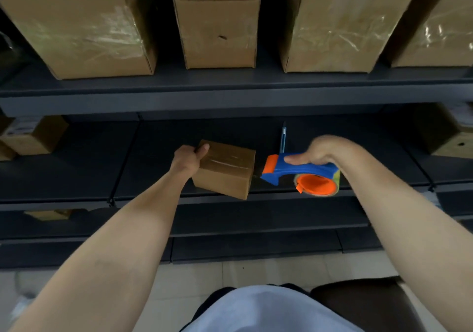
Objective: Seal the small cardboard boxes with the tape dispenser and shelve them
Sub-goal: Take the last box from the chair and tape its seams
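Standing at the dark shelving, the person works over the front of the middle shelf point(76, 168). Their left hand point(185, 161) grips the small box point(227, 173) by its left end, thumb curled over the top edge and fingers hidden behind it. That grip looks meant to steady the box against a push from the other side. The box sits tilted at the shelf's front lip; whether it rests on the shelf or is carried clear of it I cannot tell. A shiny strip of tape point(225, 163) already runs along its top face.

The right hand point(317, 151) is wrapped round the handle of the blue and orange tape dispenser point(294, 169), forefinger stretched along the top to steer it. The dispenser's nose touches the box's right side just below the top edge, and the tape roll point(317, 184) hangs at the back. My guess is that the tape is being carried down over that side or cut off there, so this seam looks nearly finished and shelving comes next.

A slim cutter point(282, 138) lies on the shelf just behind the dispenser, within easy reach. Big boxes point(217, 24) stand in a row on the upper shelf point(230, 96).
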`<state>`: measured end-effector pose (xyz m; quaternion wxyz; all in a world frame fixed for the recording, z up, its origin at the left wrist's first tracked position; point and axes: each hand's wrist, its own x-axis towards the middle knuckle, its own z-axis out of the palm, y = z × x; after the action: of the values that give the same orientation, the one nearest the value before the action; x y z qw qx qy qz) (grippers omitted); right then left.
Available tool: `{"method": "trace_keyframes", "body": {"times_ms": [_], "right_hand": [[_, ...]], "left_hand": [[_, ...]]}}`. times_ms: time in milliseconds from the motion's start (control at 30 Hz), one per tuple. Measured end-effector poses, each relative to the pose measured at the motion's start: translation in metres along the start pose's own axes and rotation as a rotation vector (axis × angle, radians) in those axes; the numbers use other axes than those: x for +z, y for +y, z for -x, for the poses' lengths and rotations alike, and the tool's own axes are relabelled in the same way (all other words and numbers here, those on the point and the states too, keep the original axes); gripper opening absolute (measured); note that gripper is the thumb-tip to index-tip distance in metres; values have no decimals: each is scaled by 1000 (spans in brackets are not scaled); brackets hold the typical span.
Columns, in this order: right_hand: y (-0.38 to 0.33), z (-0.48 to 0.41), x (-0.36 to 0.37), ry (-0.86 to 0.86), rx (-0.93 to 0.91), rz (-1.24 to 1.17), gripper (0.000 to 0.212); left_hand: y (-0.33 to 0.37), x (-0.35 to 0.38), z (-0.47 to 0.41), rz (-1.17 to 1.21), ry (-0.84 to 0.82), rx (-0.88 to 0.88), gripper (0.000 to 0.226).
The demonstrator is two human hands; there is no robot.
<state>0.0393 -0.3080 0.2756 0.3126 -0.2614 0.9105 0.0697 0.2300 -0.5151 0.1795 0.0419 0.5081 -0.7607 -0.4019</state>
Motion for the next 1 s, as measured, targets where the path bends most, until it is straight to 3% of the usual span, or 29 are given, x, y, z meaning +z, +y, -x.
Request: {"method": "trace_keyframes", "body": {"times_ms": [133,233,300,467,633,767,833,933,1000], "right_hand": [[-46,0,14,175,-91,218,59],[-50,-3,40,285,-40,428,50],[-33,-8,52,291,-31,322,51],[13,-46,61,596,174,-180,56],[38,-88,81,452,344,-282,53],[21,-88,91,577,246,-200,53],[-16,-67,91,616,69,-427,63],[-83,-30,90,231,-108,-921,99],[-110,-26,94,96,-93,-1047,101]], "left_hand": [[4,2,1,2,16,-4,47],[1,1,-2,18,14,-14,44],[-2,-1,-5,63,30,-23,46],[-2,5,-2,84,40,8,47],[-2,10,0,67,76,-35,45],[0,12,2,37,110,-37,56],[1,12,4,3,119,-11,57],[1,13,5,57,98,-2,57],[2,15,6,52,47,-7,67]]}}
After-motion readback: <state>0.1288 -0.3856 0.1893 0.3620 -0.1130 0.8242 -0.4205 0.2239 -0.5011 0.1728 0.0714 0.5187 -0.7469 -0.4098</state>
